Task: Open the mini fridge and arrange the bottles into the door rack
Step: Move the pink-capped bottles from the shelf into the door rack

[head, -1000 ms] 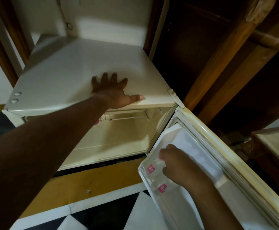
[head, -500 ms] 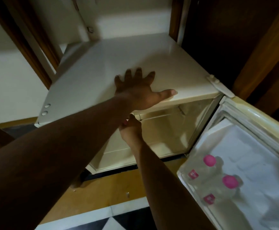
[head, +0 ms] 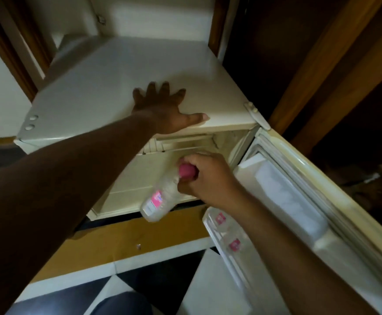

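The cream mini fridge (head: 121,71) stands open, its door (head: 322,201) swung out to the right. My left hand (head: 162,110) lies flat on the fridge top, fingers spread, holding nothing. My right hand (head: 208,178) grips a clear plastic bottle (head: 160,201) by its pink cap, in front of the fridge opening; the bottle hangs tilted, bottom toward the floor. Two more bottles with pink labels (head: 227,230) stand in the door rack (head: 210,226), partly hidden by my right forearm.
Dark wooden frames (head: 322,64) rise to the right of the fridge and another to the left (head: 14,46). A wire shelf (head: 180,146) sits high inside the fridge. The floor below has a yellow band and black-and-white tiles (head: 140,280).
My right hand went from the door rack into the fridge cavity and has come out holding a bottle. My left hand has stayed flat on the fridge top.
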The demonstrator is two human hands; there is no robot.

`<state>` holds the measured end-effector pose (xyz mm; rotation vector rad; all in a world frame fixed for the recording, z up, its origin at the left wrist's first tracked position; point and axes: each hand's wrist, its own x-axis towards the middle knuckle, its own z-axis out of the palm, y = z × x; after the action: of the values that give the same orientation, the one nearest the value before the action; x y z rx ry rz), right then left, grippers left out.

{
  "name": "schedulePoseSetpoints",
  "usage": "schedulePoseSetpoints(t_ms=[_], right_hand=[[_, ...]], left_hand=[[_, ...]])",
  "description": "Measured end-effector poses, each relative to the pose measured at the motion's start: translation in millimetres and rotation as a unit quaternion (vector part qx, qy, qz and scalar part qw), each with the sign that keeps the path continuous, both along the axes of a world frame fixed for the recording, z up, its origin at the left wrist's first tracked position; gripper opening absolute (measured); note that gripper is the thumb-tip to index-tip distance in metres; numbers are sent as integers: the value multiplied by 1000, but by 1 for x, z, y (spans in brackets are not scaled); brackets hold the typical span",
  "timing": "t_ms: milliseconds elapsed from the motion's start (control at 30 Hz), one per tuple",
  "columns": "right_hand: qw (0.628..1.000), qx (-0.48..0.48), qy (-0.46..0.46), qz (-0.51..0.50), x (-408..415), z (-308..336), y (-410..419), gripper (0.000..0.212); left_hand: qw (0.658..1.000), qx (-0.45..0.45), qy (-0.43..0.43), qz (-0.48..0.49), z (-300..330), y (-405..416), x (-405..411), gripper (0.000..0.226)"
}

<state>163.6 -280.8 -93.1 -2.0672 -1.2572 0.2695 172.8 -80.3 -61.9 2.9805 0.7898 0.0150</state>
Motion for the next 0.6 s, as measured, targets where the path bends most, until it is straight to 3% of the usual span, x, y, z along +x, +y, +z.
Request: schedulePoseSetpoints(t_ms=[100,233,433,600], right_hand=[[985,-159,-38,56,-3,33,-42,26],[942,-323,-68,57,-10,53,-89,21],[881,-468,-72,9,-13,59,-117,29],[846,-524,-99,-25,-23,40,-108,36]], left_hand=[[1000,13,-7,-4,2,-3,-1,127],[1000,16,-12,-11,3,-5,-4,130],[1000,5,-14,-11,4,-5,-5,129],[1000,-7,-16,-11,3,-3,-4,131]])
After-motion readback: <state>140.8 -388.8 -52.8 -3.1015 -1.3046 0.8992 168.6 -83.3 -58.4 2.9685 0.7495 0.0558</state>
